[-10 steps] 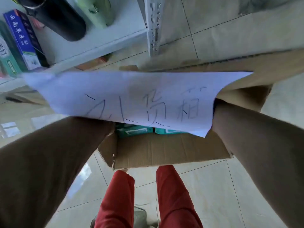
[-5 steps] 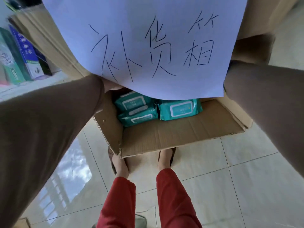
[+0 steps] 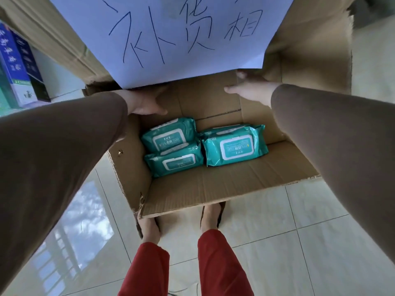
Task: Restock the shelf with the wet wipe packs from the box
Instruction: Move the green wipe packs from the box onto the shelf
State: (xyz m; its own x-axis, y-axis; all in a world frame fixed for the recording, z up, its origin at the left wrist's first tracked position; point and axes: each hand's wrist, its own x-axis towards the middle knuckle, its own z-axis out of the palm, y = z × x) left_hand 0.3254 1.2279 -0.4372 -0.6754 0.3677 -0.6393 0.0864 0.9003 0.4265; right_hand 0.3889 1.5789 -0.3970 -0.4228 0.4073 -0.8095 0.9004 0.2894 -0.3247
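An open cardboard box (image 3: 213,189) sits in front of me, above my feet. Several teal wet wipe packs lie inside it: one at the back left (image 3: 168,137), one in front of that (image 3: 173,162), and one on the right (image 3: 235,149) on top of another. My left hand (image 3: 145,103) grips the box's left wall near the far corner, its fingertips hidden under a white handwritten paper sign (image 3: 181,39). My right hand (image 3: 252,90) holds the far right corner of the box, thumb sticking out to the left.
The shelf (image 3: 57,82) is at the far left, with blue and dark product boxes (image 3: 15,67) standing on it. Shiny tiled floor (image 3: 299,242) surrounds the box. My feet (image 3: 149,227) and red trouser legs (image 3: 218,263) are just below the box's near edge.
The view has tilted down and the box has come nearer, so its inside and the packs show more fully. Both hands, hidden under the paper before, are now visible at the far corners.
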